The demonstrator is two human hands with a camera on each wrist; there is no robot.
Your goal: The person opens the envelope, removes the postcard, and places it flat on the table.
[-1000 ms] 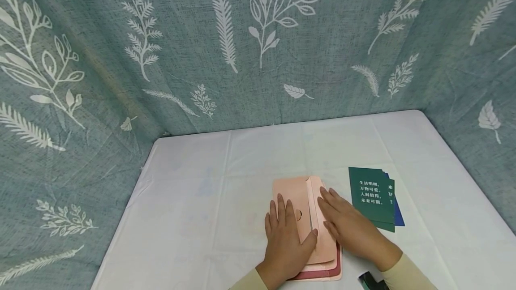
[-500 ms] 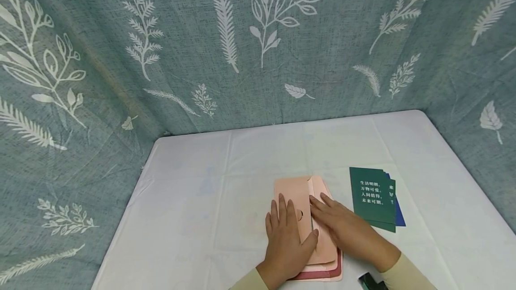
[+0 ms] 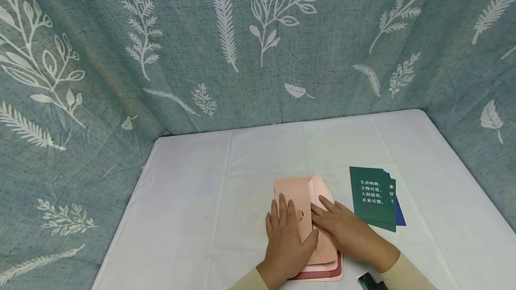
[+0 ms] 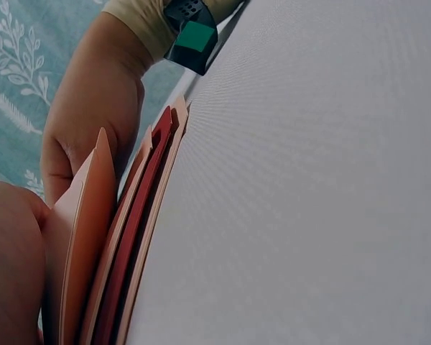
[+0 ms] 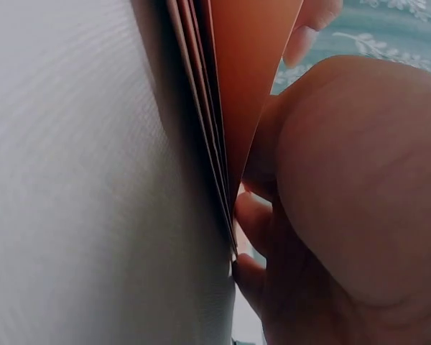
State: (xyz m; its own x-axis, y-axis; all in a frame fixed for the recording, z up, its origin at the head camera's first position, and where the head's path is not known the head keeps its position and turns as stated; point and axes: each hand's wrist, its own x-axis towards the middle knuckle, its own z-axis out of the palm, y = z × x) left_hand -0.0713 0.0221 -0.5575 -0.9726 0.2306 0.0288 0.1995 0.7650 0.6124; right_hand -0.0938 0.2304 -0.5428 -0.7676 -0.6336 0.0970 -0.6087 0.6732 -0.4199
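In the head view a peach envelope (image 3: 292, 188) lies on top of a stack, with a pale pink flap (image 3: 320, 187) along its right side. Below it a red envelope (image 3: 318, 275) shows at the near end. My left hand (image 3: 284, 243) rests on the peach envelope with fingers straight. Over the flap lies my right hand (image 3: 348, 232), its fingertips near the flap's left edge and its fingers fairly straight. The left wrist view shows the stack edge-on, including the red envelope (image 4: 133, 237). From the right wrist, the upper envelope (image 5: 248, 72) stands lifted from those beneath.
Green cards (image 3: 371, 194) with white writing overlap a blue card (image 3: 400, 215) to the right of the stack. A black device (image 3: 371, 282) sits by my right wrist. A patterned curtain (image 3: 258, 93) surrounds the white tabletop (image 3: 225, 182).
My right fingers have shifted left across the flap to its inner edge, and part slightly in the latest frame. The left hand has stayed put on the envelope.
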